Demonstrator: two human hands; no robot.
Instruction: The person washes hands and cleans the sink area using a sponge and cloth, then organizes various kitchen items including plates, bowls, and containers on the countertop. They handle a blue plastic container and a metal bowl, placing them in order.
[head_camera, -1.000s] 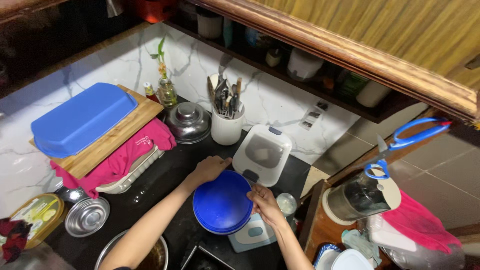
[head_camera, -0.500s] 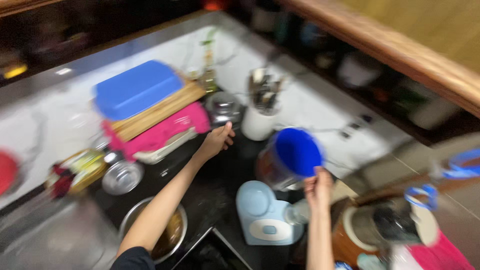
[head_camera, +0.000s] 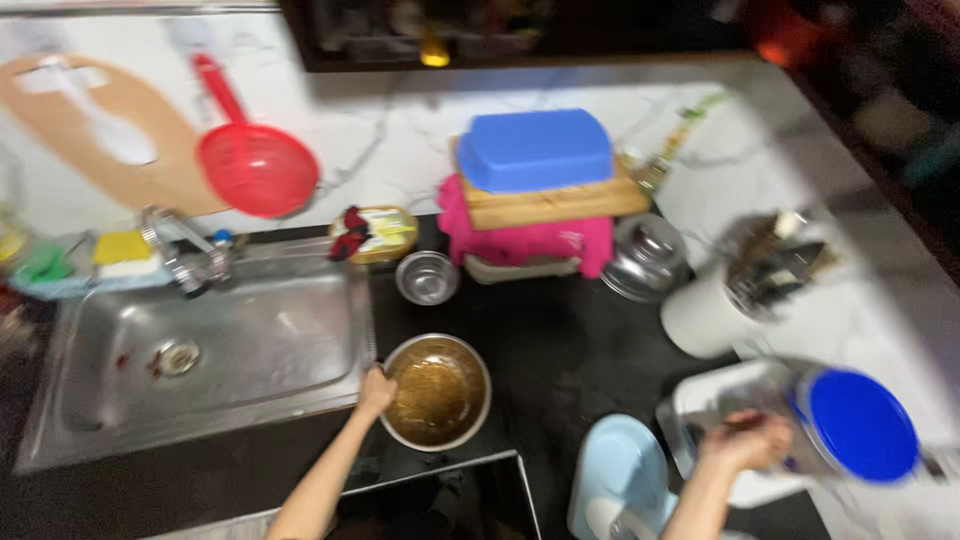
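Note:
My left hand (head_camera: 375, 391) grips the left rim of a round metal pot (head_camera: 437, 391) with brown residue inside, standing on the dark counter beside the sink. My right hand (head_camera: 745, 440) is low at the right, closed near a clear container with a blue lid (head_camera: 858, 424) that rests by a white container (head_camera: 712, 408). The frame is blurred, so I cannot tell if the right hand grips the lidded container.
A steel sink (head_camera: 200, 350) with a tap lies to the left. Behind the pot stand a small steel bowl (head_camera: 427, 277), a blue box on a wooden board (head_camera: 536, 152), a pink cloth (head_camera: 525, 240), a steel lid (head_camera: 645, 260) and a white utensil holder (head_camera: 705, 315). A pale blue appliance (head_camera: 620, 475) sits at the bottom.
The view swung left toward the sink. My left hand dropped from the back counter to the pot's rim. The blue lid went from held up to lying at the right.

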